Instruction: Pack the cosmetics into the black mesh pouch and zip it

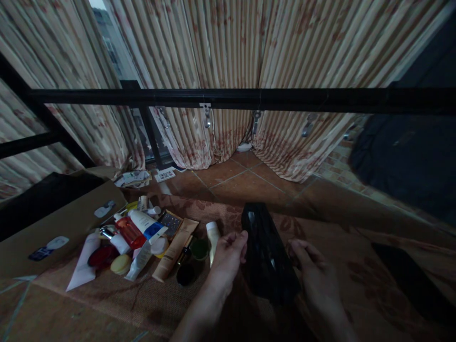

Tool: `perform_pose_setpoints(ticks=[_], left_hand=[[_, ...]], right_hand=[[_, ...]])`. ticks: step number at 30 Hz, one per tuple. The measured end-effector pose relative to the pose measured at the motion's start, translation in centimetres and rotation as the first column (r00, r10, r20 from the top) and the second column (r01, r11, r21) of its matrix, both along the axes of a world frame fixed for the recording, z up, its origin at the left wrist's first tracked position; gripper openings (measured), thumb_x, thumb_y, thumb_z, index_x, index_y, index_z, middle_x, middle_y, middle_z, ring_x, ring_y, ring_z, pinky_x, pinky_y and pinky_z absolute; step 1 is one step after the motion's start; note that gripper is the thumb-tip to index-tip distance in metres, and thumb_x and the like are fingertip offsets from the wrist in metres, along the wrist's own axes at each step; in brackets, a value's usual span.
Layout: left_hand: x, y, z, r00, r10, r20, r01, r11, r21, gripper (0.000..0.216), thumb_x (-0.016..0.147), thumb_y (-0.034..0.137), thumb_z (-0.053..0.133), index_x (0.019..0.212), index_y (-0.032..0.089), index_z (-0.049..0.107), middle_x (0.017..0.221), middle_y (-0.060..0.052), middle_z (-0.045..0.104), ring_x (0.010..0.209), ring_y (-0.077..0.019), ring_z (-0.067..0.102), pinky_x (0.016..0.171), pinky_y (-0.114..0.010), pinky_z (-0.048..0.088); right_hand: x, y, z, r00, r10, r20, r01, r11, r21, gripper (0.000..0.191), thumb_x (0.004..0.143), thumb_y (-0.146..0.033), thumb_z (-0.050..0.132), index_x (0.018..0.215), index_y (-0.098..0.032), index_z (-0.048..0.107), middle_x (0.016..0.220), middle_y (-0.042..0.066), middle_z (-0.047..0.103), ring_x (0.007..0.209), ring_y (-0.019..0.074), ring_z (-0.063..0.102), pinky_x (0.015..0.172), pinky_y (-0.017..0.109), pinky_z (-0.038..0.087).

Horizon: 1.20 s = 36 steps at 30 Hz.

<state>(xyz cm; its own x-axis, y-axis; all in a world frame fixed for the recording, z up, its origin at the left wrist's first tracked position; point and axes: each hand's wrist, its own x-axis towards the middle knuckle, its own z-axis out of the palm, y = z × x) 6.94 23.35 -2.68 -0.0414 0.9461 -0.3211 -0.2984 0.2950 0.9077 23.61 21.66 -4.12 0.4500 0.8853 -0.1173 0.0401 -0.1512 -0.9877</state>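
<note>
A glossy black oblong case [269, 254] lies lengthwise in front of me, its detail lost in the dim light. My left hand [228, 254] is closed at its left edge, thumb and forefinger pinched there. Along the opposite edge, my right hand [315, 273] has its fingers curled in against the case. A pale tube with a white cap [213, 237] lies just beyond my left wrist. Left of it are a green jar [199, 249], a dark round jar [185, 274] and a tan tube [176, 249].
More cosmetics crowd the left, among them a red bottle [131, 232] and a pink tube [85, 259]. Behind them stands a cardboard box [76, 218]. A dark flat thing [409, 275] lies at right on the brown patterned cloth [142, 306]. A black rail [228, 99] crosses before curtains.
</note>
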Motion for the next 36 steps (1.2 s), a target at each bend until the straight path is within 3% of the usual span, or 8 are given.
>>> perform_pose_setpoints(ticks=[6,24,32,36], left_hand=[[0.3,0.0,0.0,1.0,-0.015,-0.006,0.015,1.0,0.026,0.043,0.072,0.053,0.063,0.055,0.018,0.045,0.05,0.005,0.039,0.047,-0.0068,0.034,0.047,-0.02,0.031],[0.4,0.2,-0.2,0.999,-0.02,-0.03,0.021,0.999,0.043,0.043,0.071,0.053,0.064,0.054,0.018,0.045,0.05,0.005,0.04,0.046,-0.0065,0.033,0.045,-0.02,0.03],[0.0,0.9,-0.4,1.0,0.008,0.019,-0.009,0.997,0.075,0.046,0.064,0.056,0.069,0.055,0.017,0.046,0.049,0.006,0.041,0.043,-0.0059,0.035,0.044,-0.02,0.03],[-0.8,-0.4,-0.8,0.999,0.026,0.029,-0.028,0.998,0.062,0.046,0.062,0.056,0.071,0.056,0.017,0.047,0.049,0.006,0.042,0.044,-0.0058,0.035,0.044,-0.019,0.029]], right_hand=[[-0.2,-0.1,0.5,1.0,-0.003,0.03,0.002,1.0,0.021,0.03,0.073,-0.048,0.063,0.067,-0.019,0.06,0.059,-0.003,0.049,0.057,0.0125,0.045,0.054,0.023,0.037],[0.4,0.0,-0.3,1.0,0.017,-0.001,-0.017,0.998,0.065,0.03,0.075,-0.049,0.063,0.068,-0.019,0.061,0.056,-0.005,0.046,0.057,0.0118,0.042,0.056,0.023,0.035],[-0.5,-2.0,2.2,0.994,-0.092,-0.055,0.102,0.972,0.212,0.029,0.074,-0.047,0.065,0.07,-0.019,0.059,0.059,-0.005,0.047,0.055,0.0098,0.042,0.051,0.021,0.034],[0.7,-6.0,0.2,0.968,-0.246,-0.057,0.251,0.963,0.103,0.034,0.071,-0.053,0.065,0.075,-0.019,0.06,0.057,-0.004,0.052,0.049,0.0108,0.044,0.045,0.021,0.035]])
